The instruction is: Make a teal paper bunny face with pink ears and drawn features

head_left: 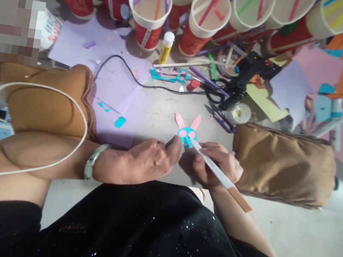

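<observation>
A small blue paper bunny face [187, 141] with pink ears and pink round eyes is near the table's front edge. At its lower left edge, the curled fingers of my left hand [150, 157] are closed on it. My right hand [218, 163] grips a white pen with an orange end [220, 175]. The pen slants, its tip on or just over the middle of the face; contact is unclear. Just beyond lie purple-handled snips [221, 118] and a small round clear container [238, 113].
Red-and-white paper cups [147, 17] holding coloured straws line the back. A glue stick [166, 48], black scissors [217, 91], a black glue gun [246, 77] and its cable lie before them. Brown pouches [284, 164] flank my hands; purple paper [119, 103] lies left, coloured scraps right.
</observation>
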Demonstrator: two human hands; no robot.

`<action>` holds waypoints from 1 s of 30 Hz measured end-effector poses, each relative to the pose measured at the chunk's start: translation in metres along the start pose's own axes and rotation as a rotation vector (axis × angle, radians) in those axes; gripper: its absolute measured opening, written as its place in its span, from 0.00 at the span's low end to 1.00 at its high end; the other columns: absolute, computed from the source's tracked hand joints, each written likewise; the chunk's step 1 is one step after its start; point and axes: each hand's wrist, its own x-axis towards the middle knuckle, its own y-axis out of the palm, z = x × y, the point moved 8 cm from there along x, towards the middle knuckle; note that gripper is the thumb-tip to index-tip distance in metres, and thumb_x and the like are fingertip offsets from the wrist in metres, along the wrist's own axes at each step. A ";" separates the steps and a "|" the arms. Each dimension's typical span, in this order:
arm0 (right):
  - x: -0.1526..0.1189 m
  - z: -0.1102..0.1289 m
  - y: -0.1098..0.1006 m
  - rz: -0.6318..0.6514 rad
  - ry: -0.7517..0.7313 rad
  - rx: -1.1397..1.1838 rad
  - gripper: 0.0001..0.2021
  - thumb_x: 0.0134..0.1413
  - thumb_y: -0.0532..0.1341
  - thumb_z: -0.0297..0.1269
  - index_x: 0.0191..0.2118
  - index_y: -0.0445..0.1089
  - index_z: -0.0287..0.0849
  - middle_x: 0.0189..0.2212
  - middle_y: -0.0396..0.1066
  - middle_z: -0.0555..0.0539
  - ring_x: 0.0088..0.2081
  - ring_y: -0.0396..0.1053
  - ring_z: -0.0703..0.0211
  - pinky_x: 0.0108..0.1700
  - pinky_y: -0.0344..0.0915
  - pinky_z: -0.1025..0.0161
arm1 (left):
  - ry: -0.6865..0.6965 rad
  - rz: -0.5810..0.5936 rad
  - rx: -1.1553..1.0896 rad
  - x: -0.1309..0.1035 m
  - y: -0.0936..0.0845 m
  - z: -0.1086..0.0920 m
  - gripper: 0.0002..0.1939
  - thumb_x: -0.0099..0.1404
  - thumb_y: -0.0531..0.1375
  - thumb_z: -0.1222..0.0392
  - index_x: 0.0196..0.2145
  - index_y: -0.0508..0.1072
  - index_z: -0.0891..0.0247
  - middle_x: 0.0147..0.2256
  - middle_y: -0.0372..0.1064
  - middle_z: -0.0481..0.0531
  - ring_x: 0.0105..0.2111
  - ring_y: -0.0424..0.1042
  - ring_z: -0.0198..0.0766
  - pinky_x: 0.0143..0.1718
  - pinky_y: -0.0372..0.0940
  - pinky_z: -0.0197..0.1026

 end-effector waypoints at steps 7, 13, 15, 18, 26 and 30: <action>0.001 0.002 0.000 0.034 0.017 0.051 0.10 0.54 0.66 0.27 0.41 0.68 0.45 0.26 0.73 0.51 0.29 0.77 0.57 0.29 0.77 0.61 | -0.026 0.039 -0.017 0.005 0.007 -0.003 0.24 0.75 0.54 0.66 0.66 0.66 0.76 0.66 0.63 0.75 0.28 0.76 0.35 0.27 0.71 0.39; 0.004 0.005 -0.001 0.056 -0.007 0.052 0.09 0.55 0.65 0.27 0.41 0.68 0.44 0.27 0.73 0.51 0.30 0.77 0.57 0.29 0.76 0.62 | -0.028 0.084 -0.039 0.007 0.003 -0.002 0.25 0.75 0.53 0.67 0.66 0.65 0.76 0.67 0.62 0.76 0.29 0.77 0.35 0.28 0.72 0.39; 0.005 0.006 -0.001 0.060 -0.024 0.046 0.09 0.55 0.65 0.27 0.41 0.68 0.44 0.27 0.73 0.51 0.29 0.77 0.58 0.28 0.76 0.62 | -0.023 0.094 -0.038 0.007 0.004 -0.002 0.25 0.75 0.53 0.66 0.66 0.65 0.77 0.67 0.62 0.76 0.30 0.77 0.36 0.29 0.72 0.40; 0.006 0.007 0.000 0.070 -0.036 0.024 0.08 0.56 0.64 0.28 0.41 0.67 0.45 0.26 0.72 0.52 0.29 0.77 0.59 0.27 0.76 0.63 | -0.021 0.112 -0.059 0.008 0.005 -0.002 0.25 0.75 0.54 0.65 0.66 0.65 0.77 0.67 0.61 0.77 0.30 0.78 0.37 0.29 0.72 0.40; 0.006 0.006 0.000 0.071 -0.046 0.004 0.09 0.55 0.64 0.28 0.40 0.66 0.46 0.25 0.72 0.53 0.28 0.76 0.59 0.27 0.76 0.63 | -0.008 0.115 -0.062 0.008 0.005 -0.002 0.25 0.75 0.54 0.66 0.66 0.64 0.80 0.66 0.61 0.80 0.29 0.78 0.36 0.28 0.72 0.40; 0.005 0.007 0.000 0.056 -0.056 0.016 0.08 0.55 0.64 0.29 0.40 0.67 0.46 0.25 0.71 0.53 0.27 0.75 0.59 0.26 0.75 0.63 | -0.017 0.055 -0.028 0.005 0.005 -0.002 0.24 0.75 0.54 0.65 0.65 0.66 0.78 0.67 0.61 0.78 0.31 0.78 0.38 0.28 0.72 0.40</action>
